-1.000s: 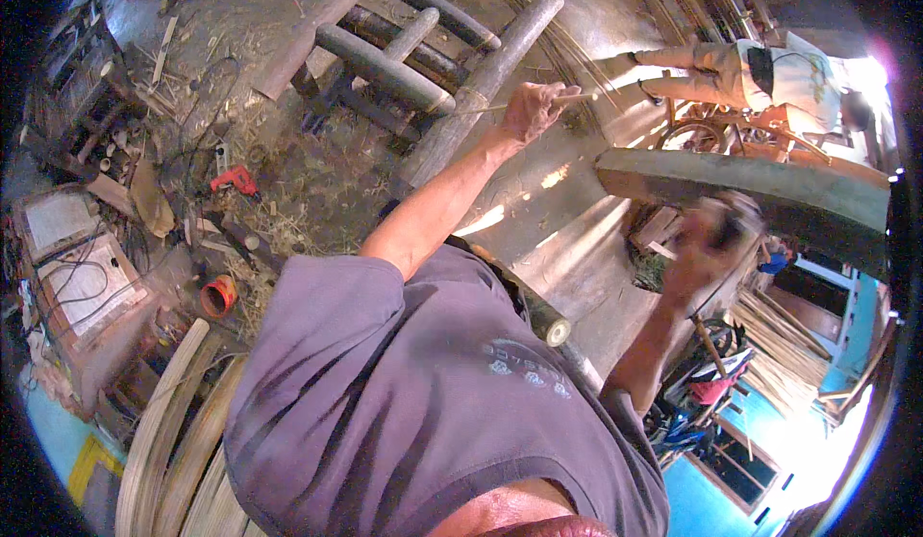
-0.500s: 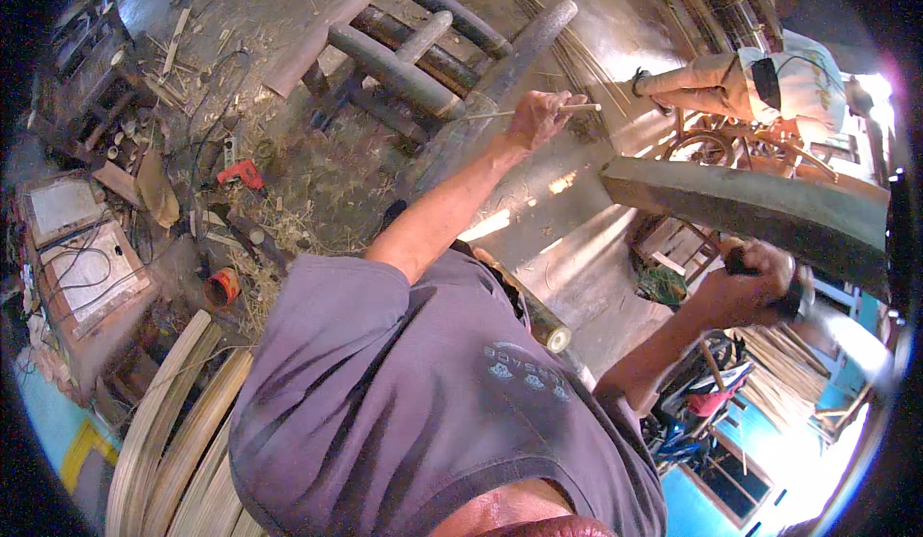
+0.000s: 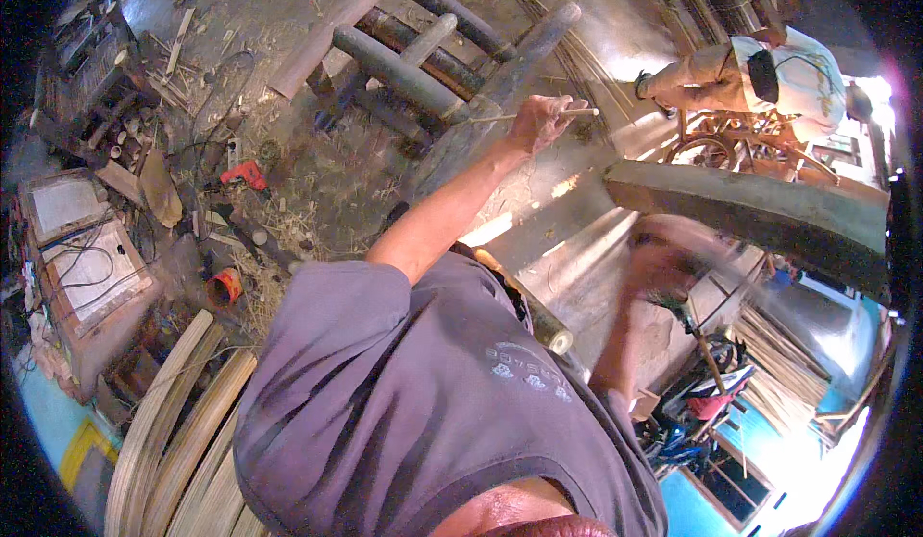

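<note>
My left hand (image 3: 540, 125) is out in front with its fingers closed around a thin pale stick (image 3: 583, 112). One cut end of the stick juts out to the right of my fingers, and the rest runs left toward the wooden frame. My right hand (image 3: 668, 258) is smeared by motion to the right of my body. It grips a large knife (image 3: 755, 292), whose blade appears only as a pale streak pointing right. A gap separates the knife from the stick. A bamboo pole (image 3: 550, 330) lies close by my waist.
A frame of thick round poles (image 3: 404, 66) stands ahead. Shavings, a red power tool (image 3: 244, 175) and an orange tin (image 3: 225, 287) lie at left. Split bamboo strips (image 3: 178, 431) are at lower left. A grey beam (image 3: 740, 200) rises at right; another person (image 3: 750, 80) bends beyond it.
My right hand has swung left and inward with the knife, from beside the grey beam's far end toward my middle. My left hand and the stick have barely moved.
</note>
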Action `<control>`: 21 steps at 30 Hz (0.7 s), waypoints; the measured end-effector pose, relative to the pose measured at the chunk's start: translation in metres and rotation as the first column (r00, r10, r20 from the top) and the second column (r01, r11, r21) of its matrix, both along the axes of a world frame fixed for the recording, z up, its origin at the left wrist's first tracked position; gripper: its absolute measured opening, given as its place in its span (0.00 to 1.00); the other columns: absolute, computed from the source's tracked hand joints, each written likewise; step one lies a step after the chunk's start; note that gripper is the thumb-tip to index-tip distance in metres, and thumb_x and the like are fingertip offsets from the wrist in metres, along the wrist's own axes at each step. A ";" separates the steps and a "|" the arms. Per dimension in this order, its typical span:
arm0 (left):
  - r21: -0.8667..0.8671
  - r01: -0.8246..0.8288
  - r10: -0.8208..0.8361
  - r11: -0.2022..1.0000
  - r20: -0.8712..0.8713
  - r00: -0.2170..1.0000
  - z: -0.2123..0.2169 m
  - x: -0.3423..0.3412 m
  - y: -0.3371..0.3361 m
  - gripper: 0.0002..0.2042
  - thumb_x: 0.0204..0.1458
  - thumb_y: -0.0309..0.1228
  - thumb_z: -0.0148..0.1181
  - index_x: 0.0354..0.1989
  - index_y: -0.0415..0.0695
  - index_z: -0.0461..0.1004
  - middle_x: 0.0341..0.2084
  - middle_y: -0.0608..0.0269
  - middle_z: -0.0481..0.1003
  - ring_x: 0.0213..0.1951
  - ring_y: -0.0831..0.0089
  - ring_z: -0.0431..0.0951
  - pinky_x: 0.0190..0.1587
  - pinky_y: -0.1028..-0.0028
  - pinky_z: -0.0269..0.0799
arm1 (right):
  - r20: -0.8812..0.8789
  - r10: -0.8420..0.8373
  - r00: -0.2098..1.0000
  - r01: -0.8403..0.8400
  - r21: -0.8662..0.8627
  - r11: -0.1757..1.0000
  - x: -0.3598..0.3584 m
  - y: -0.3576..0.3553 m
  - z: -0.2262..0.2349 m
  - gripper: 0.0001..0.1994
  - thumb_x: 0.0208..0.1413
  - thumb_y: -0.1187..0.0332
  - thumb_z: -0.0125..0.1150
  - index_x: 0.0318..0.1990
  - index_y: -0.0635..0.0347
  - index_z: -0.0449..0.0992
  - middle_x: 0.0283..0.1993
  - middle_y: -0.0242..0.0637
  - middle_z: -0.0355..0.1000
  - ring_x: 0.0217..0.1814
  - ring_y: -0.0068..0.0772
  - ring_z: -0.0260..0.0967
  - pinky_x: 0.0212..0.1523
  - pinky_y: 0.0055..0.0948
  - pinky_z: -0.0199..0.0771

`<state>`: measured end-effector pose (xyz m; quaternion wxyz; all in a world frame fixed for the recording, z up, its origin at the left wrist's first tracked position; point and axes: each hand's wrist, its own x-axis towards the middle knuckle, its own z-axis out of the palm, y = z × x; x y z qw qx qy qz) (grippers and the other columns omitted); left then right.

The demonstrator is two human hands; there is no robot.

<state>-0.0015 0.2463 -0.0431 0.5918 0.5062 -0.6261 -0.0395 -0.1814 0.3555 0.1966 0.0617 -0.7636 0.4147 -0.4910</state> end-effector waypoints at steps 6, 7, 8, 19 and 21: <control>0.069 -0.072 0.060 0.995 0.164 0.985 0.004 0.001 0.003 0.13 0.54 0.29 0.62 0.47 0.59 0.77 0.26 0.60 0.78 0.22 0.62 0.79 0.23 0.66 0.74 | -0.359 -0.130 0.924 0.264 0.356 0.896 0.021 0.015 -0.027 0.14 0.52 0.72 0.65 0.44 0.64 0.72 0.32 0.35 0.72 0.32 0.28 0.66 0.36 0.31 0.69; 0.098 -0.026 0.018 0.995 0.078 0.997 0.006 -0.001 0.008 0.12 0.54 0.30 0.62 0.47 0.58 0.77 0.26 0.60 0.78 0.22 0.61 0.79 0.23 0.65 0.74 | -0.383 -0.286 0.878 0.415 0.314 0.854 0.005 0.009 -0.001 0.11 0.53 0.71 0.64 0.43 0.63 0.73 0.31 0.31 0.71 0.31 0.29 0.66 0.35 0.30 0.69; 0.090 0.001 0.000 0.996 -0.004 1.000 0.009 0.001 0.005 0.11 0.55 0.31 0.62 0.46 0.57 0.78 0.27 0.60 0.79 0.22 0.61 0.79 0.23 0.65 0.74 | -0.172 -0.342 0.924 0.362 0.102 0.926 -0.006 -0.003 0.021 0.12 0.53 0.71 0.64 0.43 0.63 0.72 0.31 0.33 0.71 0.31 0.30 0.66 0.36 0.31 0.69; 0.005 -0.002 0.001 1.000 0.116 0.993 0.021 0.013 0.013 0.10 0.55 0.31 0.60 0.45 0.51 0.77 0.25 0.57 0.77 0.22 0.58 0.77 0.21 0.63 0.72 | -0.423 -0.119 0.898 0.311 0.421 0.852 0.001 0.015 -0.050 0.15 0.49 0.72 0.63 0.43 0.66 0.69 0.33 0.44 0.71 0.35 0.39 0.68 0.40 0.37 0.70; 0.048 0.029 -0.028 0.998 -0.024 0.999 0.014 0.008 0.013 0.11 0.55 0.31 0.60 0.47 0.52 0.76 0.26 0.58 0.77 0.22 0.59 0.77 0.21 0.63 0.72 | -0.520 -0.321 0.791 0.317 -0.099 0.943 -0.031 -0.007 -0.006 0.24 0.46 0.73 0.67 0.53 0.62 0.69 0.45 0.40 0.72 0.42 0.37 0.68 0.45 0.34 0.71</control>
